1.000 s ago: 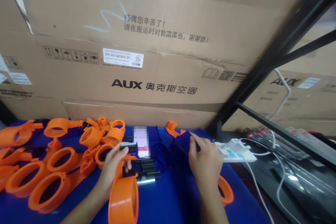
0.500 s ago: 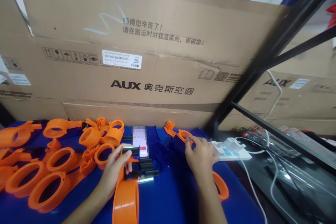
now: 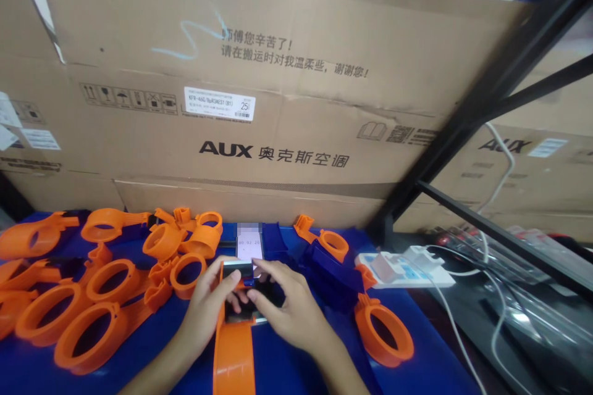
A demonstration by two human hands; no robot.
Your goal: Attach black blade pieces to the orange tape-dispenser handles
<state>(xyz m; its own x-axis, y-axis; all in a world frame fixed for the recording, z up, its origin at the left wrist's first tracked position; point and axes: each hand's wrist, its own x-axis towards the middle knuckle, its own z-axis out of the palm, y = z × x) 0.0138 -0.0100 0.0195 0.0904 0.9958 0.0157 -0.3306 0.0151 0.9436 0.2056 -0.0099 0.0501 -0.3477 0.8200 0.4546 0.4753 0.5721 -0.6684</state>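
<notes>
My left hand (image 3: 207, 307) is closed around the handle of an orange ring-shaped plastic part (image 3: 234, 352) that runs toward me at the bottom centre. My right hand (image 3: 287, 305) lies over the far end of that handle, fingertips pinched on a small black piece (image 3: 238, 270) at its tip. Several black pieces (image 3: 241, 311) lie partly hidden under both hands. A phone (image 3: 249, 247) with a lit screen stands just behind my hands.
Several orange ring parts (image 3: 88, 302) are heaped on the blue cloth (image 3: 296, 364) at left; others (image 3: 383, 332) lie at right beside dark blue parts (image 3: 331, 268). A white power strip (image 3: 403, 265) with cables sits right. Big cardboard boxes (image 3: 278, 105) and a black rack post (image 3: 463, 117) stand behind.
My right hand has moved left from the blue parts onto the end of the orange handle held by my left hand. The orange rings at right are now uncovered.
</notes>
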